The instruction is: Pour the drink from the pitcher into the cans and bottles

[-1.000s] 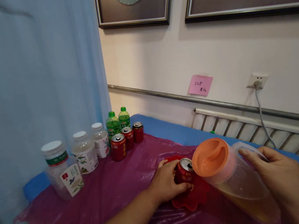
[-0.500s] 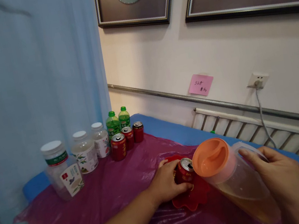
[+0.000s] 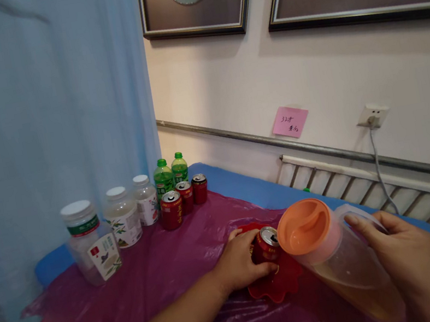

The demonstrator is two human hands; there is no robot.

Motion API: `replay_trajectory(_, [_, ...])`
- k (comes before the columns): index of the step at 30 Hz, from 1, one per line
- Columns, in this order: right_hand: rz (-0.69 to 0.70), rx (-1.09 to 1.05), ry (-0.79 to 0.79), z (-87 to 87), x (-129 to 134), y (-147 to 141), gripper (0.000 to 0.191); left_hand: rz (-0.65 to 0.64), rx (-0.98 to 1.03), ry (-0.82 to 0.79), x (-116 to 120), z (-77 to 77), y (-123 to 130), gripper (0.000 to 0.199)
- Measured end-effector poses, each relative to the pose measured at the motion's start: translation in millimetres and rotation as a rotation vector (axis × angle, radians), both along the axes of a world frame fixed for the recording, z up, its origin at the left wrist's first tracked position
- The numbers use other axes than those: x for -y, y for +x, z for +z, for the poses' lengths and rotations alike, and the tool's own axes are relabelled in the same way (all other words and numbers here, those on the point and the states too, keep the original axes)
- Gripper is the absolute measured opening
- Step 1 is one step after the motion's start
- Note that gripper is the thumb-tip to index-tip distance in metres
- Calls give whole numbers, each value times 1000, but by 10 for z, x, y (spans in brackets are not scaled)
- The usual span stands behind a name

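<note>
My left hand [image 3: 243, 261] is wrapped round a red drink can [image 3: 264, 246] with its silver top open. Beneath the can lies a red scalloped tray [image 3: 276, 286]. My right hand [image 3: 407, 249] grips the handle of a clear plastic pitcher [image 3: 357, 269]. An orange lid [image 3: 305, 225] caps the pitcher, which is tilted toward the can and has brownish liquid in its lower part. The lid's edge is right at the can's top; whether they touch, I cannot tell. No stream of liquid is visible between them.
Several things stand at the back left: three red cans [image 3: 172, 211], two green-capped bottles [image 3: 163, 176] and three white-lidded jars [image 3: 92, 243]. Purple plastic sheeting [image 3: 167, 269] covers the blue table [image 3: 235, 182]. A radiator [image 3: 339, 183] runs along the wall; a blue curtain [image 3: 45, 119] hangs left.
The view has shifted very slightly. Both hands, the can and the pitcher keep practically the same positions.
</note>
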State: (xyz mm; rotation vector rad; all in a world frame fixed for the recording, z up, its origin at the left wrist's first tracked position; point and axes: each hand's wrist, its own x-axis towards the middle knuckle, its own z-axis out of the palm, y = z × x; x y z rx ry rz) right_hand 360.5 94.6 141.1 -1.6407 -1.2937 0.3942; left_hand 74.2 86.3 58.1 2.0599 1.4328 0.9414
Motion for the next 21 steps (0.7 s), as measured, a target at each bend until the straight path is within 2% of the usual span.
replay_trajectory(21, [-12,15,-20,12,2,1,50,-8,7,-4,2,2,-4,59])
